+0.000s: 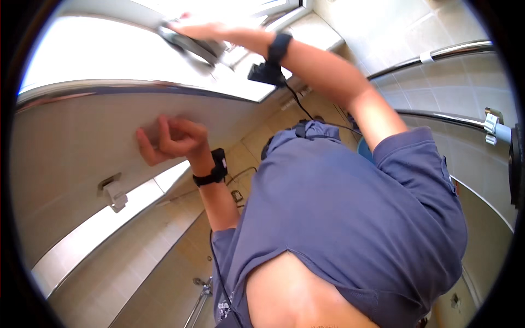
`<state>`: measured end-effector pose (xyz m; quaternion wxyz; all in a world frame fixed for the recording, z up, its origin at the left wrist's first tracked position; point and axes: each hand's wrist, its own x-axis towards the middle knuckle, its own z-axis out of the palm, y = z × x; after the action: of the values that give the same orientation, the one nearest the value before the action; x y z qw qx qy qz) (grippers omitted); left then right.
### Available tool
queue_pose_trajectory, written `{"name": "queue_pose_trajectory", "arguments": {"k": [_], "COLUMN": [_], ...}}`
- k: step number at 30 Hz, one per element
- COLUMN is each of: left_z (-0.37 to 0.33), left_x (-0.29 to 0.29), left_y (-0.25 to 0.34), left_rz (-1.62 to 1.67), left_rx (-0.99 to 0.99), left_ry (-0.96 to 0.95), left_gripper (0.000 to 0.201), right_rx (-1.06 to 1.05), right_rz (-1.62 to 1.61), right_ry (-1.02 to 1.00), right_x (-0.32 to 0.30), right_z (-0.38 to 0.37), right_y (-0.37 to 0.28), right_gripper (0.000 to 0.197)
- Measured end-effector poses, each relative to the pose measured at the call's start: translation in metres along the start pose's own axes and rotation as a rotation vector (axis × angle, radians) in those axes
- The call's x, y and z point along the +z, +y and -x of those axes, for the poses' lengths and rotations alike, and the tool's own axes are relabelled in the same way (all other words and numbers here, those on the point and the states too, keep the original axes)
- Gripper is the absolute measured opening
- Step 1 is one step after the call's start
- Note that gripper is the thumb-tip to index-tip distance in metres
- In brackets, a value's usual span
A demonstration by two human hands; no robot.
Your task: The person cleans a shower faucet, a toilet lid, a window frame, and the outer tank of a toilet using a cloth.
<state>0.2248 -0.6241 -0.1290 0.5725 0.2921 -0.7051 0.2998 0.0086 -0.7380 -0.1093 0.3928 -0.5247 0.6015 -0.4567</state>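
My right hand (199, 30) reaches to the upper left and lies over a flat grey thing (197, 50); motion smears both, so its kind does not show. The grey thing is at the bright white surface (98, 52) beside the window. Lower down, my left hand (175, 139) is raised in front of a pale panel (71, 131) below a metal edge. Its fingers curl in loosely and I see nothing in them. Black straps with small dark boxes sit on both wrists, and cables run from them.
A white bracket (115, 195) sticks out from the pale panel. On the right, metal rails (456, 50) run along the tiled wall (415, 93). A metal shower fitting (202, 287) is at the bottom. Part of a blue container (363, 148) shows behind my right arm.
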Motion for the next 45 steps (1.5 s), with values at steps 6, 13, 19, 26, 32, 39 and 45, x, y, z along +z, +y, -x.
{"name": "queue_pose_trajectory", "arguments": {"k": [6,13,19,26,32,39,45], "left_z": [-0.009,-0.007,0.000,0.008,0.014,0.015,0.019], "left_x": [0.012,0.019,0.018,0.022,0.031,0.029,0.025], "left_y": [0.010,0.010,-0.001,-0.003,-0.001,-0.001,-0.003], "left_rz": [0.005,-0.079,-0.113,-0.169,-0.159,-0.180,-0.202], "left_rx": [-0.048,-0.003,0.033,0.077,0.070,0.073,0.065], "left_ry": [0.020,0.095,0.109,0.099,0.076,0.077,0.062], "left_gripper": [0.022,0.019,0.022,0.023,0.025,0.027,0.029], "right_rx": [-0.487,-0.434,-0.229,0.252,0.409,0.335,0.299], "right_rz": [-0.028,0.226,0.265,0.107,0.051,-0.146,-0.221], "right_ry": [0.221,0.348,0.192,0.125,0.280,0.214,0.310], "right_x": [-0.031,0.012,0.044,0.065,0.074,0.068,0.077], "right_z": [0.001,0.028,0.034,0.042,0.023,0.028,0.043], "right_y": [-0.033,0.102,0.224,0.273,0.273,0.248,0.223], "right_gripper": [0.036,0.025,0.023,0.028,0.026,0.031,0.031]}}
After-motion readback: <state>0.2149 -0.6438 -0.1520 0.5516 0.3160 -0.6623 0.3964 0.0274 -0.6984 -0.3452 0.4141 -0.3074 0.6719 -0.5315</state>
